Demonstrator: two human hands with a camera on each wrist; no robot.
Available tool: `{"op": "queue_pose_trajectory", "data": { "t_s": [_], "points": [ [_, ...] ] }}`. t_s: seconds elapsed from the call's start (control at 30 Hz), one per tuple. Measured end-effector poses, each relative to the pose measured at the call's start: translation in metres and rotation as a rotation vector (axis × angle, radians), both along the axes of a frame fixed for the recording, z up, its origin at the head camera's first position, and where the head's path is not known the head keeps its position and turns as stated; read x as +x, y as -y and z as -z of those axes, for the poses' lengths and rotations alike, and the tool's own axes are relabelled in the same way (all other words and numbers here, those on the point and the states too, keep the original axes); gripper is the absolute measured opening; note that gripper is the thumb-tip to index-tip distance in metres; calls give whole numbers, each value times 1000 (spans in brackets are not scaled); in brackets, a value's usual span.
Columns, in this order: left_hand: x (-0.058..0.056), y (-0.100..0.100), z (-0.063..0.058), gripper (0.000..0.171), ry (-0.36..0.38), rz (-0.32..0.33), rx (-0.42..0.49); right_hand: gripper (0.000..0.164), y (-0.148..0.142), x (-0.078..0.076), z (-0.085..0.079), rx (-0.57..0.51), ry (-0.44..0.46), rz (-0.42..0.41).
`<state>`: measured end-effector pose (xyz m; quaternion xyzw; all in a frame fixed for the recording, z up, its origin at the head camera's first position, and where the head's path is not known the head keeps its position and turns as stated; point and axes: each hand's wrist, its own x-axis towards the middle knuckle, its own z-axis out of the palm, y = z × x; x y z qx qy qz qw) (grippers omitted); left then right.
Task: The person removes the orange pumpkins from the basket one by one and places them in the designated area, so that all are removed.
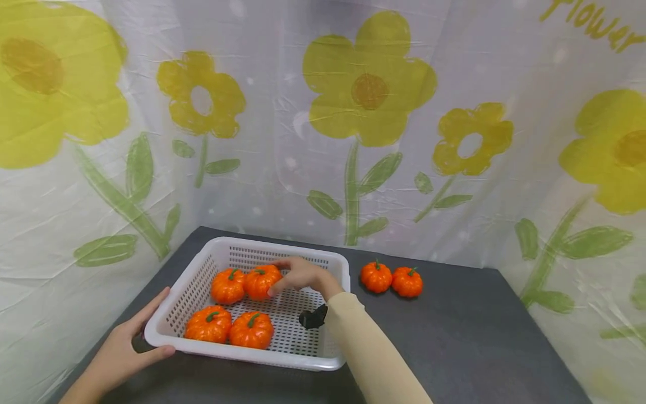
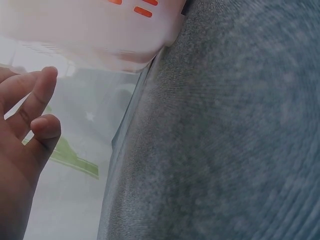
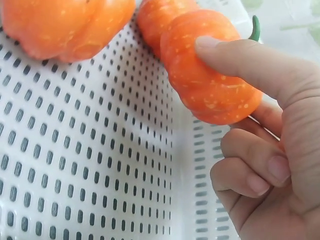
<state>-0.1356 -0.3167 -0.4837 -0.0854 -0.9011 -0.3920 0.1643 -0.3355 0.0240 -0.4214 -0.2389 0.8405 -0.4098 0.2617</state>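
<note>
A white plastic basket [image 1: 247, 359] stands on the dark tabletop, with several small orange pumpkins in it. Inside, my right hand [image 1: 303, 275] pinches one pumpkin [image 1: 259, 283] between thumb and fingers; the right wrist view shows the thumb across the side of that pumpkin [image 3: 210, 75], its green stem beside the hand. It sits against another pumpkin [image 1: 229, 287]. Nearer the front wall lie a pumpkin [image 1: 209, 324] and a second pumpkin [image 1: 252, 330]. My left hand [image 1: 118, 350] spans the basket's front left corner, thumb and fingers extended and touching the rim.
To the right of the basket, a pumpkin [image 1: 375, 276] and another pumpkin [image 1: 407, 281] lie side by side on the tabletop [image 1: 469, 336]. A flower-printed curtain [image 1: 272, 168] encloses the back and sides. A black device [image 1: 313, 317] shows by the right wrist.
</note>
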Motion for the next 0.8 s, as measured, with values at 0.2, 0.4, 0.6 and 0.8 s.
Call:
{"op": "queue_pose_trajectory", "data": {
  "t_s": [0.2,0.4,0.6,0.8],
  "points": [
    [2,1,-2,106,12,-5,-5,74,2,-1,-2,-79,30,31],
    [1,0,1,105,39,-20,-17,77,2,3,-8,-111,23,54],
    [1,0,-1,104,42,-32,-33,77,3,4,-15,-173,21,125],
    [1,-1,0,104,22,-28,-33,73,2,5,-21,-195,-18,142]
  ]
}}
